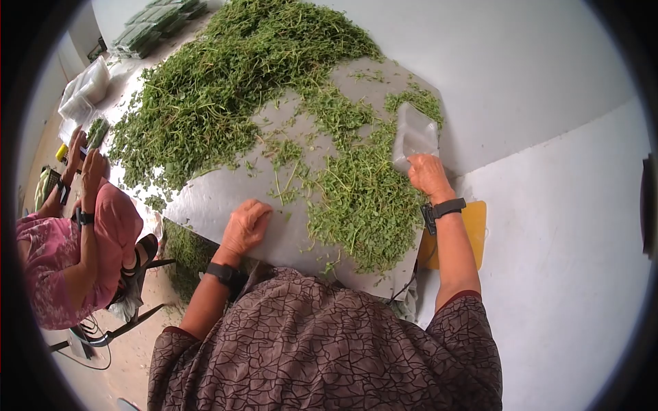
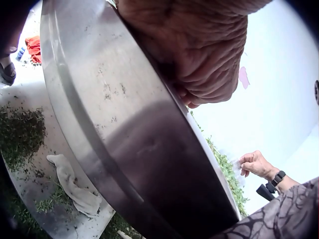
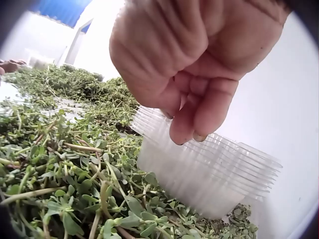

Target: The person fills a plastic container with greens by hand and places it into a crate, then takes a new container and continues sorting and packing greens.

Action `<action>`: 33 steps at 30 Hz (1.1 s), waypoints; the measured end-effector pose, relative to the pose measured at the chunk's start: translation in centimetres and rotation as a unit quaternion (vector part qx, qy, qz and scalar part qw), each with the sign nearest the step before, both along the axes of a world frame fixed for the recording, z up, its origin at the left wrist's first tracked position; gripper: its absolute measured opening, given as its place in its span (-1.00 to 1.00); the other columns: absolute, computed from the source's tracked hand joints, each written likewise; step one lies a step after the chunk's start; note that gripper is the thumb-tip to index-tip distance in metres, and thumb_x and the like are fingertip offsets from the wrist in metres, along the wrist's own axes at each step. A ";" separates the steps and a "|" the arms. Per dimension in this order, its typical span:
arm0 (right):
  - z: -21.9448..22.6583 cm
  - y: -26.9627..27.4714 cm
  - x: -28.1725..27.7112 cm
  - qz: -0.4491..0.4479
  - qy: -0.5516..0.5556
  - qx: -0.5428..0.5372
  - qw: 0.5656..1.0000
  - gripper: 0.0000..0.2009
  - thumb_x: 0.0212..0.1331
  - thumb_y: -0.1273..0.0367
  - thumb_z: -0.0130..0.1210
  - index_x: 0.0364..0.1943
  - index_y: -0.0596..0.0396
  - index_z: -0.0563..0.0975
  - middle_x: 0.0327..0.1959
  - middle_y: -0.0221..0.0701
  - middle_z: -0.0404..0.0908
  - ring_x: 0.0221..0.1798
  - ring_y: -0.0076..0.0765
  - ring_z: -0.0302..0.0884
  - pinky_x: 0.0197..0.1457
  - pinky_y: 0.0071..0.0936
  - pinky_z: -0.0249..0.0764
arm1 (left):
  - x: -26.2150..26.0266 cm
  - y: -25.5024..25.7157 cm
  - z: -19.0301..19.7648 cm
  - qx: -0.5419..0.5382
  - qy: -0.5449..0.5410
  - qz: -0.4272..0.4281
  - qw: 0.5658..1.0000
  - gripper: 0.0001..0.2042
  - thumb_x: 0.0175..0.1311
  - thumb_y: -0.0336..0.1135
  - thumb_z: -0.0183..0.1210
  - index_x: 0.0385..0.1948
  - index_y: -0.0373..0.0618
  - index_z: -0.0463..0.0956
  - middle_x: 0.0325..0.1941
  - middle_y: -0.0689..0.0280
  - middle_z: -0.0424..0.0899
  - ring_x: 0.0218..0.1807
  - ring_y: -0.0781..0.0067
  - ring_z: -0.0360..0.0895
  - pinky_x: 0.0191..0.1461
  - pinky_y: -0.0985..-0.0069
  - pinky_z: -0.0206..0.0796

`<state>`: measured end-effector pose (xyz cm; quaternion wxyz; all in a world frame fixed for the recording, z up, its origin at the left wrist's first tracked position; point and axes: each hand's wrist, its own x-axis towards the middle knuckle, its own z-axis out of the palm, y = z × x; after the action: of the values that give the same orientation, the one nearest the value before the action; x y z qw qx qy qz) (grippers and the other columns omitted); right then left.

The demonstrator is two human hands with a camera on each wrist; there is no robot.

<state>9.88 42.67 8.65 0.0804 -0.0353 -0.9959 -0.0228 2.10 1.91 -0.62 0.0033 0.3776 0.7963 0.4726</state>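
At the right side of the table, my right hand (image 1: 430,177) has its fingers curled at the near rim of a nested stack of clear plastic containers (image 1: 416,130). The right wrist view shows the fingertips pinching at the upper rims of this stack (image 3: 199,174), which sits among the greens. My left hand (image 1: 247,225) lies loosely curled near the table's front edge, with no object visible in it. Between the hands spreads a heap of leafy green stems (image 1: 363,205), and a far larger pile (image 1: 226,89) covers the back left.
Another person in pink (image 1: 65,267) sits at the left. Beyond are more clear containers (image 1: 88,85) and packed green trays (image 1: 154,27). A yellow board (image 1: 473,236) is beside my right forearm. Below the metal tabletop (image 2: 134,124) lie a white cloth (image 2: 75,186) and more greens.
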 end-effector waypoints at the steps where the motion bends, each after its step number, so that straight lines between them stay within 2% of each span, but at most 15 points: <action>1: 0.1 -0.1 0.0 0.001 0.000 0.000 1.000 -0.81 -0.19 0.52 -0.01 -0.43 0.14 0.59 -0.50 -0.06 0.55 -0.41 0.11 0.51 -0.28 -0.09 0.46 | 0.0 0.0 -0.1 -0.003 0.004 0.001 1.000 -0.88 0.02 -0.55 0.10 -0.40 -0.14 0.49 -0.43 0.18 0.52 -0.33 0.08 0.51 -0.26 0.33 0.38; 4: 0.2 -0.2 -0.1 -0.024 -0.021 0.002 0.999 -0.87 -0.17 0.50 0.04 -0.50 0.15 0.59 -0.51 -0.03 0.55 -0.35 0.11 0.54 -0.22 -0.17 0.49 | -0.1 0.0 -0.2 -0.003 0.012 0.004 1.000 -0.89 0.02 -0.55 0.10 -0.40 -0.14 0.49 -0.44 0.18 0.53 -0.35 0.08 0.51 -0.28 0.34 0.39; 6: 0.2 0.0 0.3 -0.050 0.033 -0.125 0.990 -0.80 -0.13 0.52 0.00 -0.40 0.10 0.62 -0.45 -0.07 0.58 -0.31 0.11 0.54 -0.20 -0.20 0.50 | 0.0 0.1 -0.1 -0.001 0.011 0.007 1.000 -0.90 0.03 -0.54 0.10 -0.40 -0.15 0.49 -0.44 0.18 0.53 -0.35 0.08 0.51 -0.28 0.34 0.39; 7: 0.5 0.2 0.4 -0.050 0.032 -0.125 0.990 -0.80 -0.13 0.52 0.00 -0.40 0.10 0.62 -0.45 -0.07 0.58 -0.31 0.11 0.54 -0.20 -0.20 0.50 | 0.1 0.1 0.0 0.001 0.010 0.011 1.000 -0.90 0.03 -0.54 0.11 -0.40 -0.15 0.50 -0.44 0.17 0.53 -0.35 0.08 0.51 -0.29 0.34 0.39; 9: 1.4 0.9 1.0 -0.098 0.043 -0.195 0.975 -0.73 -0.09 0.53 -0.02 -0.29 0.02 0.62 -0.35 -0.14 0.60 -0.26 0.08 0.54 -0.14 -0.23 0.48 | 0.1 0.2 0.2 0.004 0.015 0.013 1.000 -0.90 0.03 -0.54 0.11 -0.40 -0.15 0.50 -0.44 0.17 0.53 -0.36 0.08 0.51 -0.29 0.34 0.38; 13: 0.5 3.6 3.5 -0.124 0.053 -0.144 0.980 -0.72 -0.08 0.54 -0.01 -0.25 -0.02 0.60 -0.24 -0.21 0.60 -0.20 0.02 0.53 -0.09 -0.25 0.47 | 0.3 0.3 0.7 -0.007 0.001 0.025 1.000 -0.91 0.03 -0.55 0.11 -0.41 -0.17 0.51 -0.44 0.16 0.54 -0.37 0.08 0.51 -0.31 0.35 0.37; 16: 0.3 4.3 5.0 -0.129 0.016 -0.110 0.985 -0.73 -0.08 0.53 0.03 -0.24 -0.02 0.59 -0.19 -0.22 0.59 -0.17 -0.01 0.53 -0.06 -0.27 0.46 | 0.3 0.5 0.7 -0.006 0.004 0.031 0.999 -0.93 0.04 -0.54 0.11 -0.43 -0.18 0.50 -0.44 0.15 0.54 -0.38 0.10 0.51 -0.30 0.37 0.35; 18: 0.0 4.3 5.7 -0.079 0.053 -0.111 0.989 -0.75 -0.10 0.55 0.06 -0.26 0.01 0.59 -0.18 -0.24 0.58 -0.17 0.00 0.53 -0.06 -0.25 0.47 | 0.4 0.5 1.1 -0.004 -0.001 0.030 1.000 -0.92 0.04 -0.54 0.12 -0.42 -0.18 0.51 -0.44 0.15 0.54 -0.38 0.09 0.51 -0.31 0.37 0.36; 19: -0.2 4.3 6.0 -0.085 0.053 -0.113 0.989 -0.75 -0.10 0.55 0.06 -0.26 0.01 0.59 -0.18 -0.24 0.58 -0.17 0.00 0.53 -0.06 -0.25 0.47 | 0.5 0.5 1.2 -0.002 -0.007 0.034 0.999 -0.92 0.05 -0.54 0.13 -0.42 -0.17 0.51 -0.44 0.15 0.54 -0.38 0.08 0.52 -0.32 0.36 0.37; 21: -0.5 4.3 6.3 -0.068 0.087 -0.125 0.986 -0.77 -0.10 0.55 0.06 -0.30 0.05 0.59 -0.19 -0.23 0.58 -0.17 0.02 0.52 -0.06 -0.26 0.47 | 0.5 0.5 1.4 -0.005 -0.010 0.031 0.999 -0.92 0.05 -0.54 0.13 -0.42 -0.17 0.51 -0.44 0.15 0.54 -0.38 0.08 0.52 -0.32 0.36 0.37; 28: -1.1 5.1 6.1 -0.047 0.079 -0.119 0.989 -0.79 -0.09 0.58 0.04 -0.32 0.12 0.58 -0.28 -0.17 0.57 -0.22 0.06 0.51 -0.14 -0.21 0.45 | 0.3 0.5 0.9 -0.017 -0.012 0.034 0.999 -0.93 0.05 -0.53 0.12 -0.42 -0.16 0.51 -0.43 0.16 0.55 -0.36 0.08 0.52 -0.29 0.37 0.37; 30: -1.0 5.2 6.1 -0.017 0.085 -0.123 0.989 -0.82 -0.11 0.66 0.02 -0.38 0.17 0.52 -0.37 -0.16 0.54 -0.34 0.03 0.48 -0.27 -0.30 0.42 | 0.4 0.5 0.9 -0.018 -0.013 0.034 0.999 -0.93 0.05 -0.53 0.12 -0.42 -0.16 0.50 -0.43 0.16 0.55 -0.36 0.08 0.52 -0.29 0.36 0.37; 33: -0.3 4.9 6.0 -0.010 0.067 -0.110 0.992 -0.83 -0.11 0.65 0.02 -0.40 0.17 0.52 -0.41 -0.15 0.52 -0.38 0.00 0.47 -0.30 -0.32 0.42 | 0.4 0.5 1.0 -0.019 -0.016 0.036 0.999 -0.93 0.05 -0.53 0.12 -0.42 -0.16 0.50 -0.43 0.16 0.55 -0.36 0.08 0.52 -0.29 0.36 0.37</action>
<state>15.84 47.60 8.35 0.1421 -0.0551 -0.9843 0.0888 2.47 2.43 0.37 0.0067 0.3409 0.8179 0.4634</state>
